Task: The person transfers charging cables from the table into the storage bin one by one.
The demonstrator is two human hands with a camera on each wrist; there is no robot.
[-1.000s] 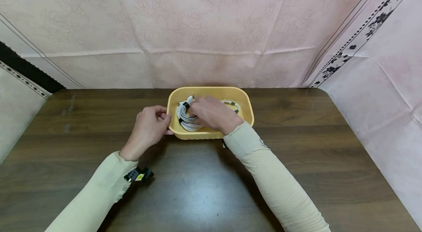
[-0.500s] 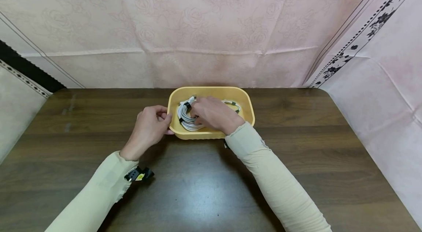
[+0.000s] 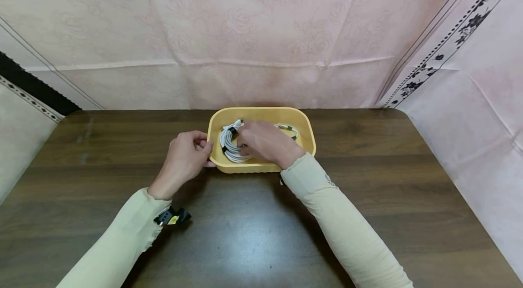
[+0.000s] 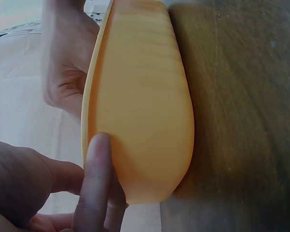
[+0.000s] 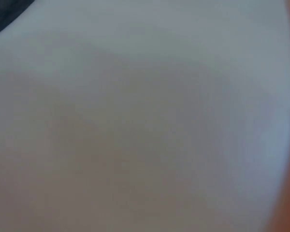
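A yellow plastic bin [image 3: 222,167] sits at the table's back edge. In it lies a coiled white cable [image 3: 229,145] with black ties, on the left side. A thinner white cable loop [image 3: 288,128] shows at the right, partly covered by my right hand. My left hand [image 3: 185,156] pinches the bin's left rim; the left wrist view shows its fingers [image 4: 96,164] against the outer wall. Inside the bin, my right hand [image 3: 263,140] has curled fingers at the coil's right side, their tips hidden. The right wrist view is a blur of pale cloth.
The brown wood-grain table [image 3: 245,233] extends forward and to both sides of the bin. A pale floral cloth [image 3: 245,42] hangs right behind the back edge, with more cloth at the left and right. A black wrist strap [image 3: 171,216] sits on the left sleeve.
Almost nothing differs. The right forearm has shifted very slightly to the right, and the bin has edged a touch the same way. The left hand holds its place.
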